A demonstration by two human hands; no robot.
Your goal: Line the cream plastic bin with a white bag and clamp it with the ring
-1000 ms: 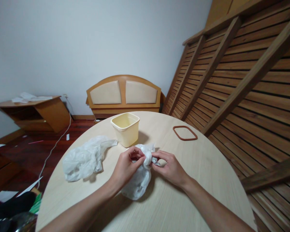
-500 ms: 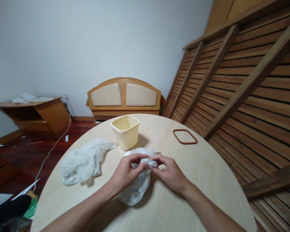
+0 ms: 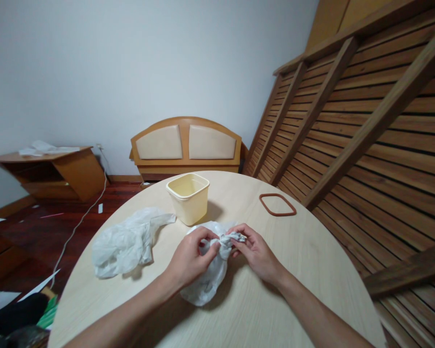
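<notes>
A crumpled white plastic bag lies on the round table in front of me, its neck bunched into a twisted, knot-like lump. My left hand pinches the left side of that lump between thumb and fingers. On its right, my right hand grips the twisted end, which pokes out a little between thumb and forefinger. Just behind the bag stands a pale yellow plastic tub, upright and without a lid. To the left lies a second crumpled white plastic bag, which neither hand touches.
A brown rounded-square ring lies at the right back of the light wooden table. Wooden slatted panels lean along the right side. Beyond the table are a headboard and a low cabinet; a white cable crosses the floor.
My right hand has shifted slightly right and up, drawing the twisted end of the bag outward, so more of it shows. The left hand stays nearly in place.
</notes>
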